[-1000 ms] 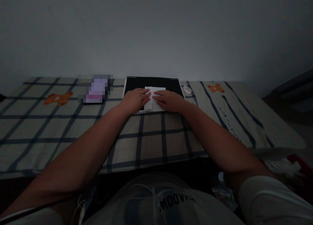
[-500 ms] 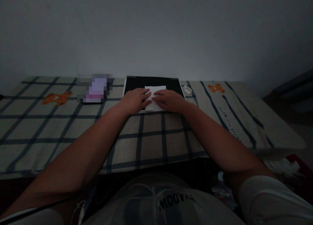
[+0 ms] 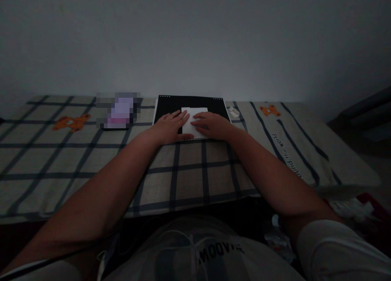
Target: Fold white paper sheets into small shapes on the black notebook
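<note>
The work in hand is with a small white sheet of paper (image 3: 188, 126), which lies flat on a black punched cover (image 3: 168, 105), close to the middle of its near edge. The left hand (image 3: 168, 127) is laid flat, its fingers spread; the fingertips reach over the left edge of the paper, and the thumb stretches along the near edge. The right hand (image 3: 216, 124) rests on the right part of the paper, with its fingers a little bent and apart. Neither hand pinches anything.

As for the progress, the small step in the far edge, near the far left corner, suggests to me that one narrow strip is folded over, and the paper seems already in its place. In this dim light I cannot tell whether the crease is pressed sharp, or how much is left.

On the checked cloth (image 3: 189, 175), a phone (image 3: 120, 112) lies toward the far edge, left of the cover; a small crumpled wrapper (image 3: 233, 111) is just beside the cover's right edge.
</note>
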A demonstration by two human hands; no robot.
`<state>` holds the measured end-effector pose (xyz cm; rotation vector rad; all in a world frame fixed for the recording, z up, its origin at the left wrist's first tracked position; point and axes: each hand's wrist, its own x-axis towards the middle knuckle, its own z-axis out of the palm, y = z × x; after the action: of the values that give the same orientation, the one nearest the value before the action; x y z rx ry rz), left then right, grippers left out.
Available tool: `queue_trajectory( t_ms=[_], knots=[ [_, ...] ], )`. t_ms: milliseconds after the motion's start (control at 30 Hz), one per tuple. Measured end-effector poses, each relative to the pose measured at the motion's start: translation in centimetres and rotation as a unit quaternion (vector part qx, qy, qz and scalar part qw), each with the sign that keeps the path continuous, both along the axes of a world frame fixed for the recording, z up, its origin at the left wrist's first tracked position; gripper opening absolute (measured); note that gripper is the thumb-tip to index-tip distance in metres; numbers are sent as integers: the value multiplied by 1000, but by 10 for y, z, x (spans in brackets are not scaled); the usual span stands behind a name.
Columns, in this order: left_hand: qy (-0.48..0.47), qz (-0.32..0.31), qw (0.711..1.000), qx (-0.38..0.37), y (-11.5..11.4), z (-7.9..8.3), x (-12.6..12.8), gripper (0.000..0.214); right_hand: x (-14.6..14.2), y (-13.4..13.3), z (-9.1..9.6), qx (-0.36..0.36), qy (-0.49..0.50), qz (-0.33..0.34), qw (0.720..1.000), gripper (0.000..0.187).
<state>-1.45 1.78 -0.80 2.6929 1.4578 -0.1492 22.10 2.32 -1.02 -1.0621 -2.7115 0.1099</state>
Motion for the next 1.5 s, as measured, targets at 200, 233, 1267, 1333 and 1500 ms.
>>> queue_trajectory(
  t_ms=[200, 233, 1267, 1333, 1500],
  knots=[
    [-9, 1, 1000, 8, 1, 0, -1, 73, 1, 3, -3, 5, 3, 6, 1000, 40],
    [-13, 3, 1000, 13, 2, 0, -1, 69, 1, 3, -3, 4, 4, 6, 1000, 40],
    [-54, 19, 995, 85, 17, 0, -6, 47, 3, 5, -6, -4, 12, 9, 1000, 40],
    [-56, 10, 995, 78, 18, 0, -8, 48, 3, 5, -6, -5, 11, 8, 1000, 41],
    [-47, -32, 998, 27, 23, -3, -17, 67, 3, 6, -6, -5, 9, 12, 1000, 41]
  ],
)
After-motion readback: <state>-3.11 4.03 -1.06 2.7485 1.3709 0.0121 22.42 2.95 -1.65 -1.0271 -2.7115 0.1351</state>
